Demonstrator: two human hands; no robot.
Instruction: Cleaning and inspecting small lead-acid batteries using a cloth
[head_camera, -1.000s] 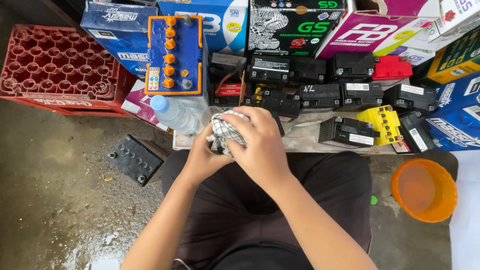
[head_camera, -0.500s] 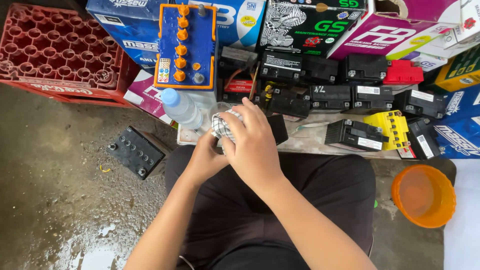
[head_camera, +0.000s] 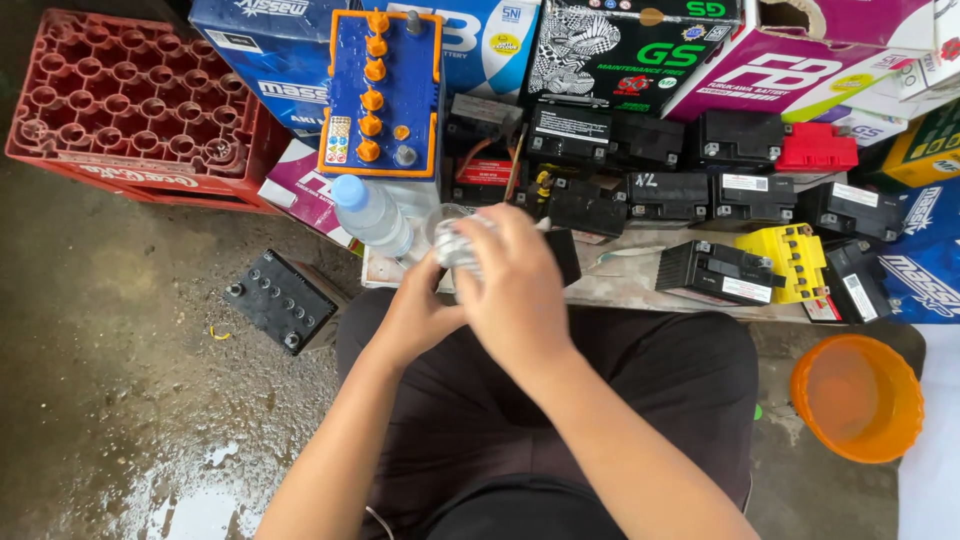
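Both my hands meet over my lap at the front edge of a low board (head_camera: 640, 290). My right hand (head_camera: 515, 285) closes from above over a small clear container wrapped in a whitish rag (head_camera: 452, 240). My left hand (head_camera: 415, 315) grips the same bundle from below and the left. Most of the bundle is hidden under my fingers; only its clear rim and some cloth show. A clear plastic bottle with a blue cap (head_camera: 370, 215) lies just left of my hands.
A blue battery with orange caps (head_camera: 385, 95) stands behind the bottle. Several black batteries (head_camera: 665, 195), a yellow one (head_camera: 790, 260) and a red one (head_camera: 815, 150) crowd the board. A red crate (head_camera: 130, 110), a black battery (head_camera: 285, 300) on wet floor, an orange bucket (head_camera: 855, 395).
My right hand has slid further over the rag-wrapped container, so less cloth shows. Both hands have kept their grip and have shifted slightly forward.
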